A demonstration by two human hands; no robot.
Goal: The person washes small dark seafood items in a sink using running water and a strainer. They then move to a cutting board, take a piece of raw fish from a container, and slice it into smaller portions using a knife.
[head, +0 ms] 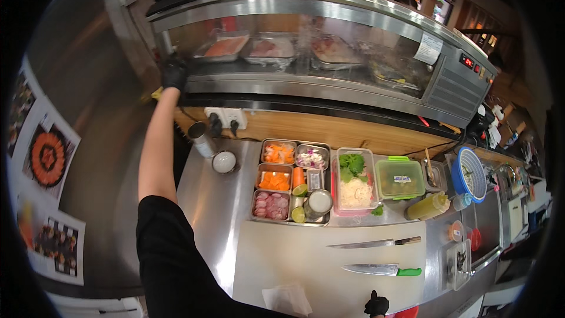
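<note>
My left hand (175, 70), in a black glove, is stretched out to the left end of the glass-fronted refrigerated display case (282, 88). Its fingers are dark and blurred there, so what they touch or hold cannot be told. Near the bottom edge of the view, my black-gloved right hand (376, 305) is over the near edge of the white cutting board (309, 265), one finger pointing up. Above it on the board lie a green-handled chef's knife (375, 269) and a long slicing knife with a wooden handle (375, 243). A white paper sheet (288, 299) lies left of that hand.
Behind the board stand metal trays of cut vegetables (273, 181), a pink-edged container of shredded white vegetable (355, 192), a green-lidded box (399, 179) and squeeze bottles (427, 206). A metal canister (202, 140) stands left. A blue colander (468, 174) is at right.
</note>
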